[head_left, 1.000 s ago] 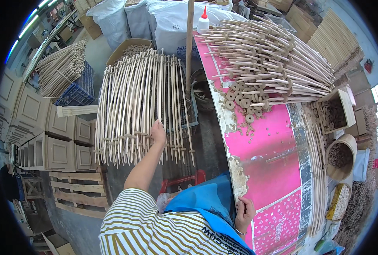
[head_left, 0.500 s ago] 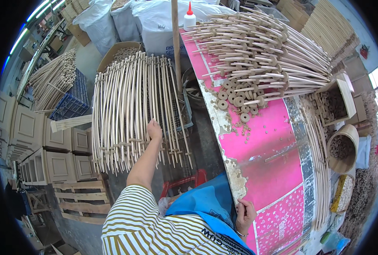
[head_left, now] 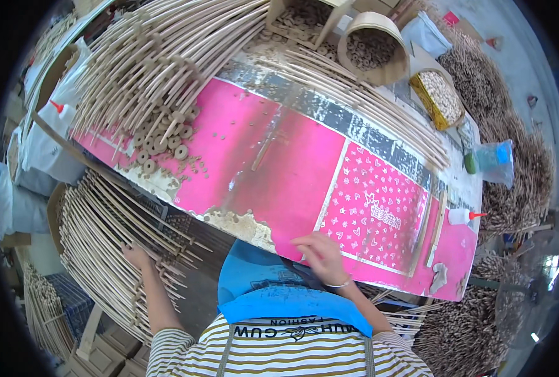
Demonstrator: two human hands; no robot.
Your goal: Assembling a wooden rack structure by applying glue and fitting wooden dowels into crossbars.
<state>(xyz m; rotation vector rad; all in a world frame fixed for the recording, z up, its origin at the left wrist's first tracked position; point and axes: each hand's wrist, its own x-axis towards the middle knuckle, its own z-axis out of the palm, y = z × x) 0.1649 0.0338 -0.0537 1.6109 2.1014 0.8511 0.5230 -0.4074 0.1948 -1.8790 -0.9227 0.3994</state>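
Observation:
At the left, my left hand (head_left: 138, 256) is closed against a rack of long, slender wooden rods (head_left: 100, 232), seemingly gripping one; the fingertips are partly hidden. These rods have small rings or knobs near their ends. My right hand (head_left: 322, 256) hovers at the near edge of the pink-topped workbench (head_left: 279, 169), fingers apart and holding nothing. On the bench's far left lies a big pile of tapered wooden rods (head_left: 147, 56) fitted with round discs. Loose ring-shaped wooden discs (head_left: 160, 141) are heaped beside that pile.
A wooden box of rings (head_left: 311, 22), a round tub of discs (head_left: 374, 50) and a yellow container of pale pieces (head_left: 435, 94) line the bench's far side. Loose rods (head_left: 367, 107) lie before them. A red-tipped white bottle (head_left: 461, 216) rests at the right. A blue apron (head_left: 292, 305) covers my front.
My view has swung to the right, bringing the bench to the middle. My right hand has lifted from the bench edge and its fingers have spread. My left hand stays at the racked rods.

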